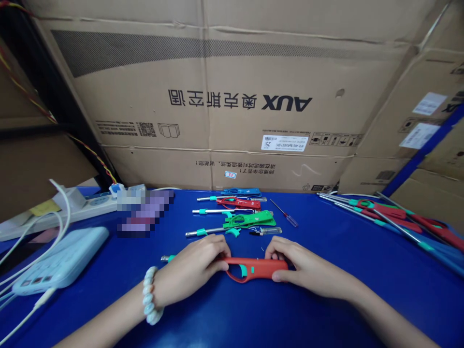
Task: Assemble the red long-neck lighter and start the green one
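Note:
An orange-red long-reach lighter [266, 268] lies level across the near middle of the table, with a teal trigger and a teal switch. My left hand [194, 261], a beaded bracelet on its wrist, is closed on the front of its body and hides most of the metal tube. At the handle's end my right hand [306, 268] pinches the body between thumb and fingers. Beyond the hands lie lighter parts: a green casing [253, 220], a red casing [241, 203] and a blue casing [241, 192], with metal tubes and clear fuel tanks [271, 231].
A small screwdriver [286, 214] lies right of the casings. Several long lighters [398, 217] are piled at the right. To the left are a light-blue power bank [63, 258] with white cables and a power strip [94, 205]. Cardboard [235, 125] walls the back.

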Demonstrator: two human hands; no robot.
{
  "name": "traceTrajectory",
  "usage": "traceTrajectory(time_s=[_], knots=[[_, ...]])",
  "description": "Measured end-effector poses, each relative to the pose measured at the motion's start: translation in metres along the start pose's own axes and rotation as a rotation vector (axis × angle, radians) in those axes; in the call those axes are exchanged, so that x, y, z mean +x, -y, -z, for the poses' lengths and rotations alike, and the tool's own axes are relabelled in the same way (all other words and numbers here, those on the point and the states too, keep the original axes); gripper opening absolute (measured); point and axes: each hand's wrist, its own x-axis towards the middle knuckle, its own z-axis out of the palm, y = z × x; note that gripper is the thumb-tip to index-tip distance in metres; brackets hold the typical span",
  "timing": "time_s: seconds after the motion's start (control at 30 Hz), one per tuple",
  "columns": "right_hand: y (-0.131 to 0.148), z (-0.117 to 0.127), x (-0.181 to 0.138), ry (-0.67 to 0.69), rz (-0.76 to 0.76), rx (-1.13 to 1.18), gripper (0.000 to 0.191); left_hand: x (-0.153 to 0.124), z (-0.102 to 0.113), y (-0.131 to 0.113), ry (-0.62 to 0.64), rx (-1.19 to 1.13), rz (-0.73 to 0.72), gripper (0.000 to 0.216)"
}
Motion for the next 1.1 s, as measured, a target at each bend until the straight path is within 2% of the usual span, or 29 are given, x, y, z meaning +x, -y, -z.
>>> traceTrajectory(time_s=[0.1,0.2,0.27,0.4,0.57,0.67,0.8,0.93,1.03,1.1], knots=[[0.005,-0.002,-0.002,-0.002,-0.045,0.034,0.013,-0.003,0.001,-0.003,-0.032,-0.028,0.057,0.008],[0.008,-0.005,-0.002,-0.009,-0.059,0.001,0.014,-0.005,0.000,-0.004,-0.058,-0.024,0.045,0.011],[0.008,-0.006,-0.001,-0.033,-0.020,-0.054,0.013,-0.004,0.000,-0.004,-0.073,-0.007,0.012,0.013],[0.008,-0.006,0.002,-0.066,0.069,-0.097,0.028,-0.002,-0.001,-0.004,-0.089,0.035,-0.027,0.015],[0.006,-0.007,0.002,-0.140,0.112,-0.221,0.022,-0.001,0.000,-0.006,-0.152,0.131,-0.076,0.016],[0.004,-0.015,0.003,-0.195,0.146,-0.369,0.015,0.000,-0.001,-0.011,-0.192,0.246,-0.114,0.019],[0.003,-0.036,0.008,-0.286,0.294,-0.560,0.028,0.000,-0.011,-0.020,-0.206,0.392,-0.197,0.025],[0.001,-0.048,0.012,-0.316,0.321,-0.667,0.013,0.000,-0.021,-0.022,-0.230,0.436,-0.259,0.028],[0.000,-0.044,0.011,-0.313,0.306,-0.685,0.015,0.001,-0.015,-0.020,-0.279,0.436,-0.260,0.026],[-0.001,-0.037,0.010,-0.336,0.296,-0.696,0.016,0.000,-0.005,-0.016,-0.336,0.465,-0.228,0.033]])
